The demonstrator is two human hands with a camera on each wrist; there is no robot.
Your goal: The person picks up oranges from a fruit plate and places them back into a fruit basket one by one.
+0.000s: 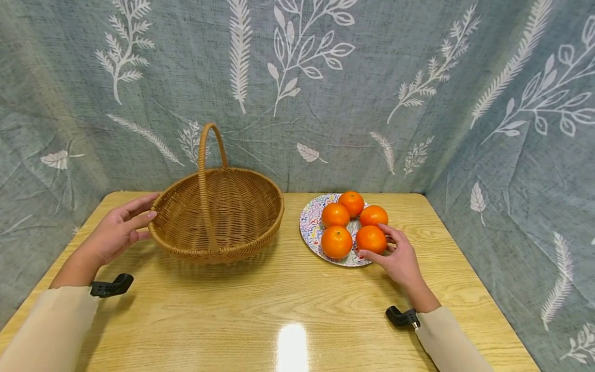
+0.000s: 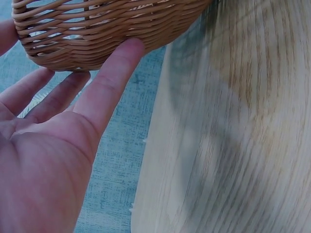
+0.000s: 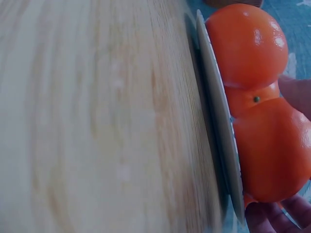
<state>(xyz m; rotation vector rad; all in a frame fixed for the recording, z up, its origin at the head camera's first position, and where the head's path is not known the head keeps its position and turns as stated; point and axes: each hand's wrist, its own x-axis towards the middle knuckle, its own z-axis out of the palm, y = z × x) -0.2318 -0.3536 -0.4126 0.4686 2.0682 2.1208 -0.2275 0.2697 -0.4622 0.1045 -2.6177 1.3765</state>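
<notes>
Head view: left of center on the wooden counter (image 1: 223, 315) sits a wicker basket (image 1: 246, 206); the left hand (image 1: 116, 231), fingers fairly straight, touches its left rim. Right of center, the right hand (image 1: 401, 260) grips 1 orange (image 1: 371, 240), beside 4 other oranges (image 1: 337, 242) on a patterned plate (image 1: 309, 219).

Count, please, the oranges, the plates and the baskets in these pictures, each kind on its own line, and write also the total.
Oranges: 5
Plate: 1
Basket: 1
Total: 7
</notes>
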